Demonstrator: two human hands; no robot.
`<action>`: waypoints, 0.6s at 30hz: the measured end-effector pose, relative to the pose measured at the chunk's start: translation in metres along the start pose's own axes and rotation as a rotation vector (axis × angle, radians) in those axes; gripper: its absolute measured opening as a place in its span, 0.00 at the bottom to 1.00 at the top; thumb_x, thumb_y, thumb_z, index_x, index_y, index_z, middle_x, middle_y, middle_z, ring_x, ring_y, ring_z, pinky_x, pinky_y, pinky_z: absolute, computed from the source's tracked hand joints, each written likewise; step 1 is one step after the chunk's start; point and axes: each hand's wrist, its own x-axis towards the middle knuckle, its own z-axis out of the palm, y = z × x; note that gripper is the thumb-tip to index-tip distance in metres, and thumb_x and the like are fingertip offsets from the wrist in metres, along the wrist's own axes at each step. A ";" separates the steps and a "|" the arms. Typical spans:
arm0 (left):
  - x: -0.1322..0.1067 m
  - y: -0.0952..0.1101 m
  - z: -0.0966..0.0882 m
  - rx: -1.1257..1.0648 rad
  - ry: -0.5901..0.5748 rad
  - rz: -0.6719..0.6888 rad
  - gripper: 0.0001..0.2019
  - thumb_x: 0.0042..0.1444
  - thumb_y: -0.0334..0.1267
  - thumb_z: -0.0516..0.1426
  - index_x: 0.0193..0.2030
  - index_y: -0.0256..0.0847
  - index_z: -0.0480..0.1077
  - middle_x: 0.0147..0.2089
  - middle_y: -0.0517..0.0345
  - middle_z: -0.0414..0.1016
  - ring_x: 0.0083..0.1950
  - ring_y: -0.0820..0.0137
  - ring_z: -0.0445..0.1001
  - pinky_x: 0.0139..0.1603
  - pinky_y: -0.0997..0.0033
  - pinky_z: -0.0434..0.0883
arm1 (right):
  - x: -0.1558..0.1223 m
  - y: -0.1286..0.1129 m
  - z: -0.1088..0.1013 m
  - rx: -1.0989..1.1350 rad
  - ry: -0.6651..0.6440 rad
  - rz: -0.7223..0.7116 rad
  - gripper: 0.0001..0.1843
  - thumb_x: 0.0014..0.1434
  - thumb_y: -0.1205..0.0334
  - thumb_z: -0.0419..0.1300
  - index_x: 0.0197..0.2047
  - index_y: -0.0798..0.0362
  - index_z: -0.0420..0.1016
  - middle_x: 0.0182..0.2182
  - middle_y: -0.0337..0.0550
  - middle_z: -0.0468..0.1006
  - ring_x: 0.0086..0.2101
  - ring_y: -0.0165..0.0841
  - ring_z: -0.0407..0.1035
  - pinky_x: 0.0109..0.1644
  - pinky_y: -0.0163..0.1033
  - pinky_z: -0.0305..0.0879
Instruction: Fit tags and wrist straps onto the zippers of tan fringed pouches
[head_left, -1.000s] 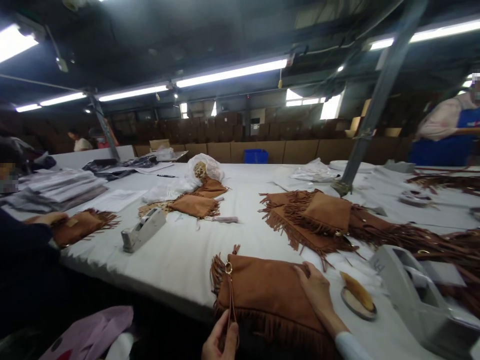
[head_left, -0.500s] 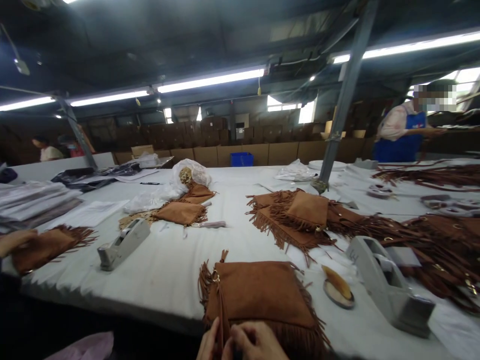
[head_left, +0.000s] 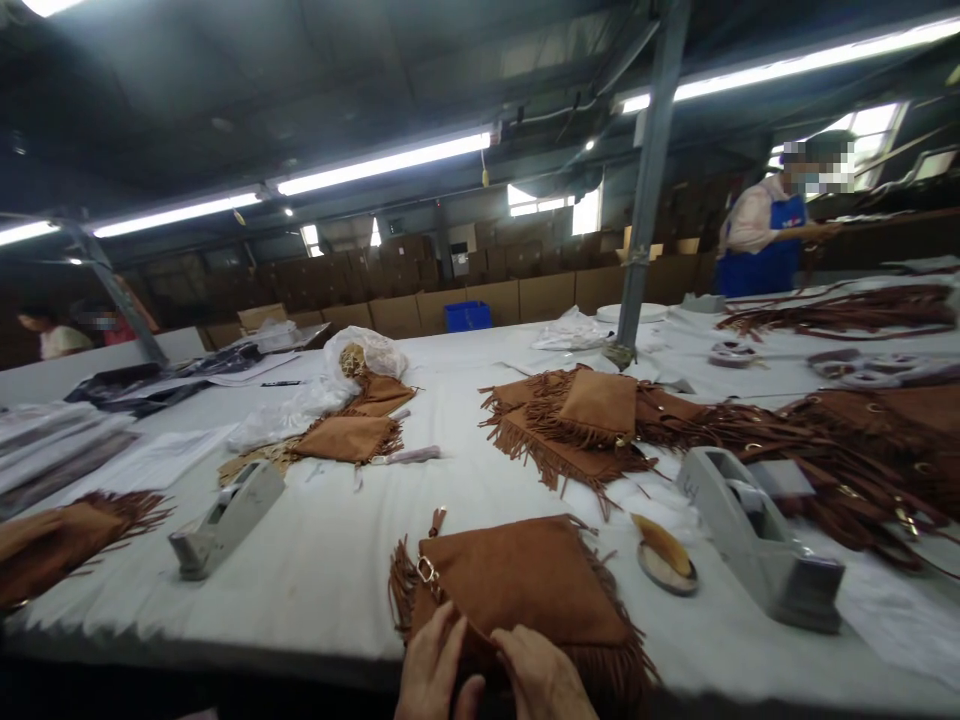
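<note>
The hands have been drawn together since a second ago; the left hand [head_left: 435, 665] and right hand [head_left: 541, 678] are closed on the near edge of the fringed suede bag [head_left: 517, 590]; the bag lies directly ahead of them; strap handling seems underway, and a firm pinch is judged needed next.

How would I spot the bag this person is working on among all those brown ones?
Start at the long white table and follow its near edge to the middle. The bag lies there alone, flat, with both hands on its near edge. Unlike the heaped bags farther back, it shows a gold ring at its left corner.
</note>
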 end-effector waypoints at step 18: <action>0.074 -0.009 0.024 -0.595 -0.357 -0.684 0.23 0.49 0.63 0.54 0.28 0.42 0.69 0.15 0.63 0.67 0.14 0.74 0.60 0.15 0.77 0.57 | -0.024 0.096 0.002 -0.673 0.110 0.191 0.30 0.61 0.46 0.52 0.55 0.61 0.71 0.53 0.66 0.72 0.55 0.56 0.64 0.57 0.57 0.57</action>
